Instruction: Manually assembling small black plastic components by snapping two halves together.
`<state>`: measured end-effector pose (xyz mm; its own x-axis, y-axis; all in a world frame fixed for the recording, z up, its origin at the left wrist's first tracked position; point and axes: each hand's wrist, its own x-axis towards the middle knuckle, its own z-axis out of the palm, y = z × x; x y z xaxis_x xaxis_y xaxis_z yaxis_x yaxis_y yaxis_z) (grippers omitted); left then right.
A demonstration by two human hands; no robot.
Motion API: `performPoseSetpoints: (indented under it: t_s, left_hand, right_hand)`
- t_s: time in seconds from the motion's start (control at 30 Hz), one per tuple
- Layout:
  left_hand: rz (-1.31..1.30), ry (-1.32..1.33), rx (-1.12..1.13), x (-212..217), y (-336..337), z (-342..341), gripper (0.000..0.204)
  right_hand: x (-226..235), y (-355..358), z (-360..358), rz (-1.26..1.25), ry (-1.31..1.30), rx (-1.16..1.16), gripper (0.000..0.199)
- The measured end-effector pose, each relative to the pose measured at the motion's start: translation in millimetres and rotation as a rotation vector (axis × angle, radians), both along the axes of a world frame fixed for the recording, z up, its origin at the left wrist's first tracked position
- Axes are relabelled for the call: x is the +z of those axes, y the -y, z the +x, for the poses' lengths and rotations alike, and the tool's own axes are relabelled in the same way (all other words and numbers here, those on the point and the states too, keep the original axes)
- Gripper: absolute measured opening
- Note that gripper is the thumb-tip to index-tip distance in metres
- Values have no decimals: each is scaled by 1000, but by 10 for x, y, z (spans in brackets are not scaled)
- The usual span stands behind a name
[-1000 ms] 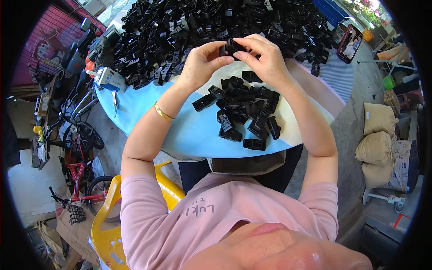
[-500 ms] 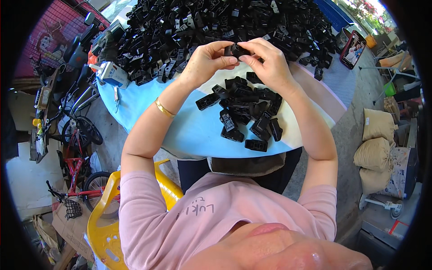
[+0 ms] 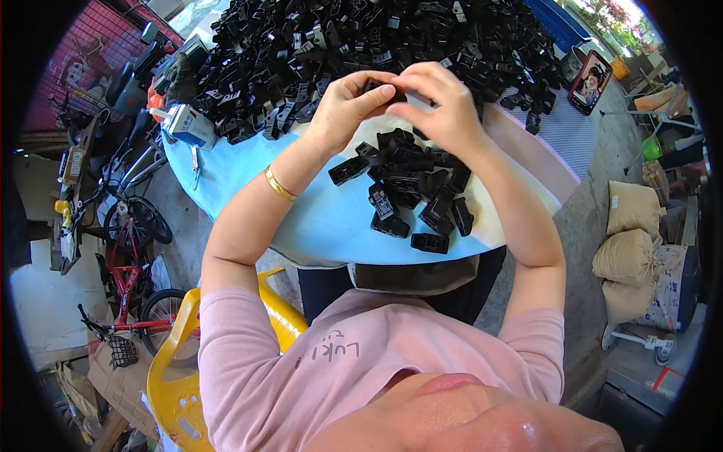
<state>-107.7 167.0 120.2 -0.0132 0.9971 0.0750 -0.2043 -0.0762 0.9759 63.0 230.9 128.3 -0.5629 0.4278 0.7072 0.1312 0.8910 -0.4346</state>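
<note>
My left hand (image 3: pixel 350 102) is closed on a small black plastic part (image 3: pixel 398 96), with thumb and fingers on either side of it; the fingers hide much of the part. Close against it on the right, my right hand (image 3: pixel 444 105) has its thumb and index finger spread apart, the fingertips beside the part. Below both hands, a small heap of similar black plastic parts (image 3: pixel 407 183) lies on the light blue and cream tablecloth (image 3: pixel 316 218). Beyond the hands spreads a much larger pile of black parts (image 3: pixel 339 45).
A blue and white box (image 3: pixel 190 126) sits at the table's left edge. On the right a phone (image 3: pixel 590 81) stands propped up, near a blue crate (image 3: pixel 557 22). A yellow plastic chair (image 3: pixel 169 377) and a red bicycle (image 3: pixel 128 290) are at the left; stuffed sacks (image 3: pixel 629 252) are at the right.
My right thumb and index finger have parted and lifted from the black part. The left hand keeps its hold on it. The picture on the phone has changed.
</note>
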Motion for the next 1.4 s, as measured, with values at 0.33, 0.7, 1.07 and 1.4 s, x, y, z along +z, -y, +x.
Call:
performPoseSetpoints:
  t_s: [0.33,0.7,1.07,1.4]
  left_hand:
    - [602,-956,-383,161,327,296,35]
    - [337,-1455,466,-170,-127,-138,33]
    - [471,-1211,354,-44,-35,-30,16]
    - [132,-43,66,-4,-13,23,39]
  right_hand:
    - [-13,-1181,71,312,125,-644,29]
    - [42,-919,-43,126,-51,-472,27]
    - [29,-149,-7,-303,-81,-12,30]
    - [73,-17,25,-545,-122,43,30]
